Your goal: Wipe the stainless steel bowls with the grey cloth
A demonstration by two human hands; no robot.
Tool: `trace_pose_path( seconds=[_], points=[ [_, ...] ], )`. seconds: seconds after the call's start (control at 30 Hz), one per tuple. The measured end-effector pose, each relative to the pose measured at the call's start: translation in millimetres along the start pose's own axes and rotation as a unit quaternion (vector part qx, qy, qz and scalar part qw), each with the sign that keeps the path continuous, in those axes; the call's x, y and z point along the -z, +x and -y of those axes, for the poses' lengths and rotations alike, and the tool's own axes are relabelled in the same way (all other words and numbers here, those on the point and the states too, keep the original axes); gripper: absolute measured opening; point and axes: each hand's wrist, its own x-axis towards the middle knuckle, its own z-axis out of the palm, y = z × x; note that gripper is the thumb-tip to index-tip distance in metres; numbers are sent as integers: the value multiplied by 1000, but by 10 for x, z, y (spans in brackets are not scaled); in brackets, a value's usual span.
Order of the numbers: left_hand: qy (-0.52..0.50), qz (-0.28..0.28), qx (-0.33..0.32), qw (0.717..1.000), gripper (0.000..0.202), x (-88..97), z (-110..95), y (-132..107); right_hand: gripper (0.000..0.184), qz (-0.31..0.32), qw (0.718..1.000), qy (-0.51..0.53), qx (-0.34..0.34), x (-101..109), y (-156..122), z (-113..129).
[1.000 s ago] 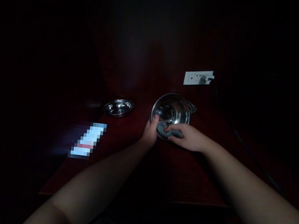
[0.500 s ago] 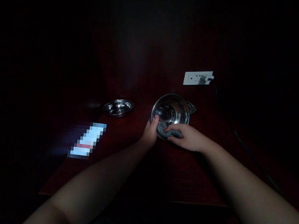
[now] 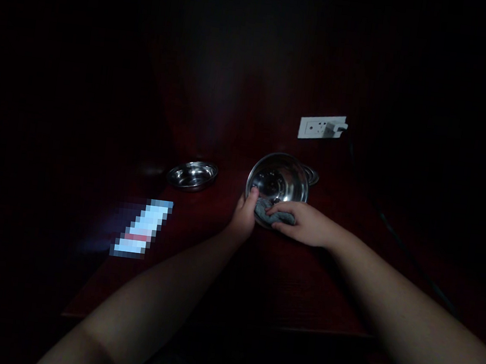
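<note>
The scene is very dark. A shiny steel bowl [image 3: 279,177] is tilted toward me on a dark red wooden table [image 3: 292,282]. My left hand [image 3: 244,213] grips the bowl's near left rim, thumb on the edge. Beside it, my right hand [image 3: 304,222] presses a grey cloth [image 3: 265,209] against the bowl's near rim, fingers closed over the cloth.
A second steel dish [image 3: 192,174] lies to the left on the table. Another metal piece [image 3: 311,174] peeks out behind the bowl. On the back wall sits a white socket strip [image 3: 322,127] with a plug, its dark cable running right. A lit blurred rectangle [image 3: 142,227] lies at left.
</note>
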Motion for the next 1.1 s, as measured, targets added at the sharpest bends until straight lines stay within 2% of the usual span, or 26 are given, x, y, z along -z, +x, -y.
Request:
trace_pose_path(
  seconds=[0.7,0.87,1.1],
  points=[
    [38,-1,5,999,54,-14,-36,-38,27,-5,1000,-5,17,-11,6,-5],
    [14,10,2,1000,53,-17,-33,-37,25,-13,1000,1,17,-20,11,-11],
    [38,-5,2,999,51,-8,-32,-34,20,-18,1000,2,18,-20,15,-23]
  ],
)
